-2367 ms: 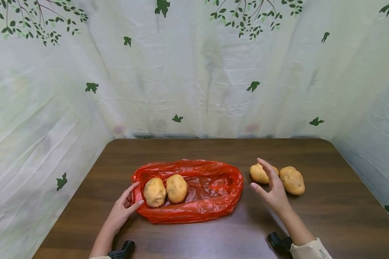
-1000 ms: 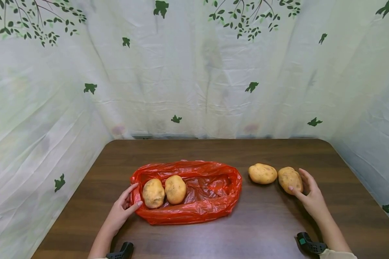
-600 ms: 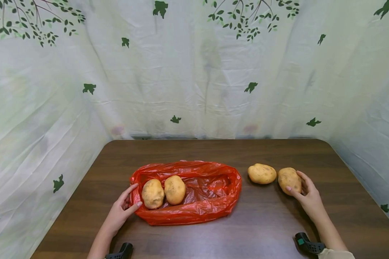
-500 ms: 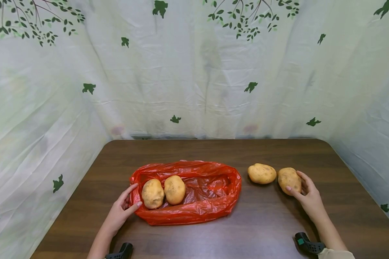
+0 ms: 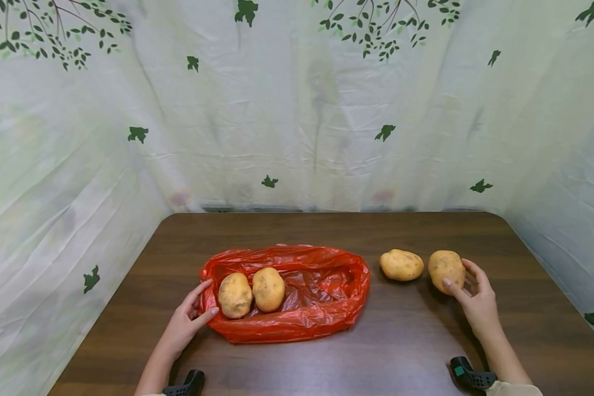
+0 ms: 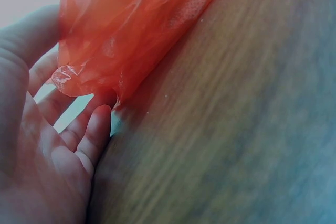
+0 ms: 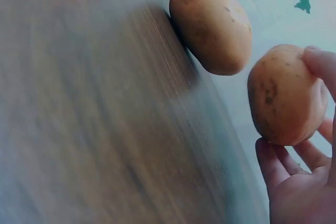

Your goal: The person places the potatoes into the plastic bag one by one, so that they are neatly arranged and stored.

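In the head view a red plastic bag point(image 5: 297, 316) lies with its mouth spread wide and its rim rolled down. Two potatoes, a left one point(image 5: 235, 296) and a right one point(image 5: 269, 290), sit in its left half. My left hand point(image 5: 184, 319) holds the bag's left end, thumb and fingers curved about the rim. At the right, my right hand point(image 5: 475, 300) grips a potato point(image 5: 446, 271) between thumb and fingers. The right wrist view shows this potato point(image 7: 286, 95) raised off the table. Another potato point(image 5: 401, 265) lies on the table just left of it.
The brown wooden table point(image 5: 326, 363) has rounded far corners. A pale curtain point(image 5: 297, 110) with printed leaves hangs behind it and along both sides. Black devices are strapped to the left wrist point(image 5: 187, 382) and the right wrist point(image 5: 472, 374).
My right hand has gone from above the left loose potato to the right one, taken hold of it and raised it slightly. The left hand and bag stay put.
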Demonstrator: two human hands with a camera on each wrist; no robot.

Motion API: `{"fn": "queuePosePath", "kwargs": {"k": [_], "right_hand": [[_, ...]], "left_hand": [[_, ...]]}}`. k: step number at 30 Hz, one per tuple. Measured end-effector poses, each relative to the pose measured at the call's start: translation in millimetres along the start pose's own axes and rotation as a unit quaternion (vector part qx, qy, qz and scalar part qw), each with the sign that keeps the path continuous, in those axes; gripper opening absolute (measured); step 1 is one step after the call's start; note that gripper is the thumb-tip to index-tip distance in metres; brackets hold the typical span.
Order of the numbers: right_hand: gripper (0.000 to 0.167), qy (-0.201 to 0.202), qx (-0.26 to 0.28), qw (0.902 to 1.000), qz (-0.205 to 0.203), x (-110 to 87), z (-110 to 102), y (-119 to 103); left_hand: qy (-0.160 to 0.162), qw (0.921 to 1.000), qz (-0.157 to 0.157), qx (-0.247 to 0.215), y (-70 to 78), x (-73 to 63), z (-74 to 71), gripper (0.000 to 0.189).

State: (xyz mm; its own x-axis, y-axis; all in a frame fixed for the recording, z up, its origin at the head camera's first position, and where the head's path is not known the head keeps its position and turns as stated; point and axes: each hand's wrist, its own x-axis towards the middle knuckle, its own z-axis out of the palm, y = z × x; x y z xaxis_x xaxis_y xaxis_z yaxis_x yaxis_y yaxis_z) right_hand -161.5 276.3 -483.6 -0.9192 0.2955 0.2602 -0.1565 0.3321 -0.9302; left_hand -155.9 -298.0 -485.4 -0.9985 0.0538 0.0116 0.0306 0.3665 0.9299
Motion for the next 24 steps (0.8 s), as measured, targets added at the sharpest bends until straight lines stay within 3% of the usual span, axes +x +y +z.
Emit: {"fn": "queuePosePath", "kwargs": {"k": [6, 14, 24], "right_hand": [[0.061, 0.009, 0.045, 0.9989, -0.007, 0.7, 1.9, -4.5], [0.061, -0.002, 0.047, 0.9987, -0.02, 1.8, 9.1, -21.5], [0.066, -0.048, 0.073, 0.9926, -0.085, 3.3, 30.8, -49.0]], "left_hand": [[0.001, 0.9999, 0.004, 0.009, 4.0, -1.0, 0.8, 0.062], [0.001, 1.0, 0.0, 0.006, 5.0, -3.5, 0.8, 0.062], [-0.001, 1.0, -0.005, 0.008, 4.2, -2.2, 0.2, 0.063]]}}
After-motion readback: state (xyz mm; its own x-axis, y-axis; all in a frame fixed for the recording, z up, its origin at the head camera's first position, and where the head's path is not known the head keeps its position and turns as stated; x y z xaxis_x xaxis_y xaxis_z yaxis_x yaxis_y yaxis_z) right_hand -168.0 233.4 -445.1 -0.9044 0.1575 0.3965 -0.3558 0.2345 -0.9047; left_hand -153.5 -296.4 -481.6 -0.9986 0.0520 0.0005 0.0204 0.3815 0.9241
